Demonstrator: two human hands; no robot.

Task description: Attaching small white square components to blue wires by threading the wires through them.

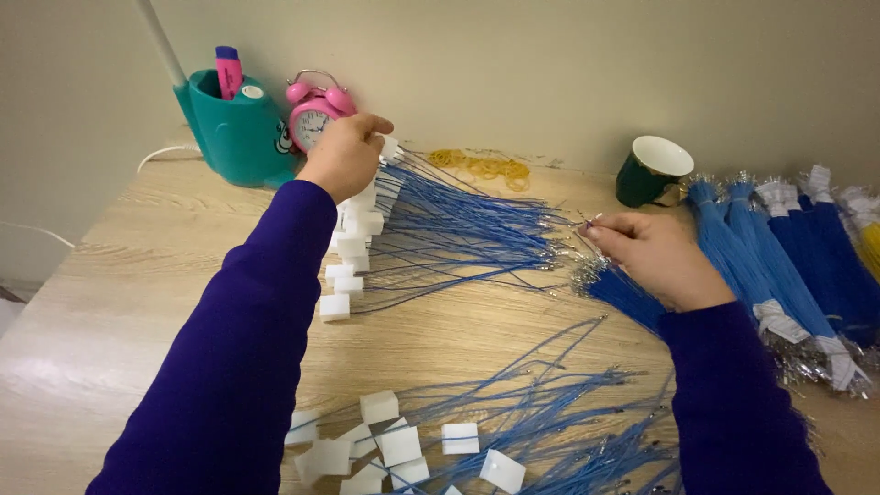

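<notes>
My left hand (348, 151) reaches to the far side of the table and pinches a small white block (390, 147) at the top of a row of white blocks (353, 240), each tied to a thin blue cord (458, 225). The cords fan out to the right. My right hand (646, 252) pinches the metal tip of one blue cord at its fingertips and rests on a loose bunch of blue cords (619, 289). Both sleeves are dark purple.
A teal desk organizer (234, 128) with a pink marker and a pink alarm clock (313, 115) stand against the wall. Yellow rubber bands (481, 165) lie behind the cords. A green cup (653, 170) and bundled blue cords (788, 266) sit right. More blocks with cords (403, 449) lie near me.
</notes>
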